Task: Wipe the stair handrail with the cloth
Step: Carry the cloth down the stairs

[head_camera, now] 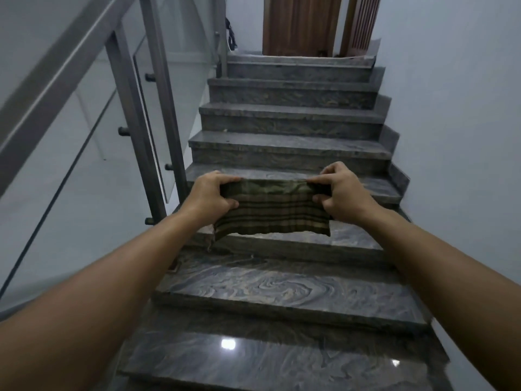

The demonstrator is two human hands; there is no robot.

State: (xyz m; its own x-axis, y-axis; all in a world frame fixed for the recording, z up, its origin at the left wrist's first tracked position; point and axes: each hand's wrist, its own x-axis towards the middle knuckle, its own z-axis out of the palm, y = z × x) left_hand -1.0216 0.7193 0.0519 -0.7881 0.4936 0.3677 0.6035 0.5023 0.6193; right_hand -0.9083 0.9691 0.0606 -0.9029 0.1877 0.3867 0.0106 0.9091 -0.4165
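Observation:
A dark green and brown checked cloth (270, 211) is stretched flat between both hands, out in front of me over the steps. My left hand (210, 194) pinches its left end and my right hand (342, 190) pinches its right end. The grey metal handrail (53, 88) slopes up along the left side, well apart from the cloth and from both hands. Nothing touches the rail.
Polished grey marble stairs (282, 289) rise ahead to a landing with a brown wooden door (301, 24). Metal posts (132, 117) and glass panels (70, 170) stand under the handrail on the left. A plain white wall (456, 108) closes the right side.

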